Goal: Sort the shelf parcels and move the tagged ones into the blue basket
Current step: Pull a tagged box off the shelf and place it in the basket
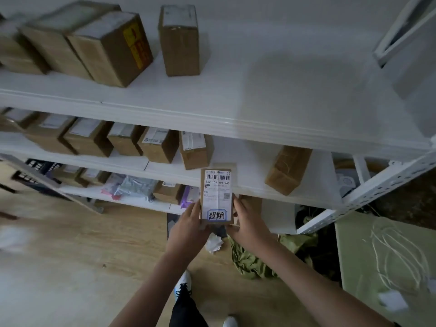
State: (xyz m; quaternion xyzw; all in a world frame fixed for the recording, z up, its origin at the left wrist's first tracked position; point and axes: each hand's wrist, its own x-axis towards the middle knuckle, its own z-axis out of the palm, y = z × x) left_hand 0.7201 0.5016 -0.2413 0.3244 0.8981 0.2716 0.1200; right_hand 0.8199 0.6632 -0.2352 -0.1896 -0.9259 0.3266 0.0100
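A: Parcel (215,197) material?
B: Matt brown cardboard with a white paper label (217,193). Shelf boards (212,109) are smooth matt white, the frame (387,182) white painted perforated metal.
A: Floor (82,244)?
B: Light wood-look, smooth. Crumpled green cloth (250,258) on it.

So the parcel (215,197) being held up is a small brown cardboard box, upright, label side facing the camera, in front of the lower shelves. White shipping label covers most of the face, barcode up top, and a blue-outlined tag (216,215) with handwritten characters near the bottom. Left hand (188,226) grips its left edge, right hand (245,223) its right edge. The rest of the parcels sit on the white shelf (212,114): brown boxes in rows, mostly toward the left side.
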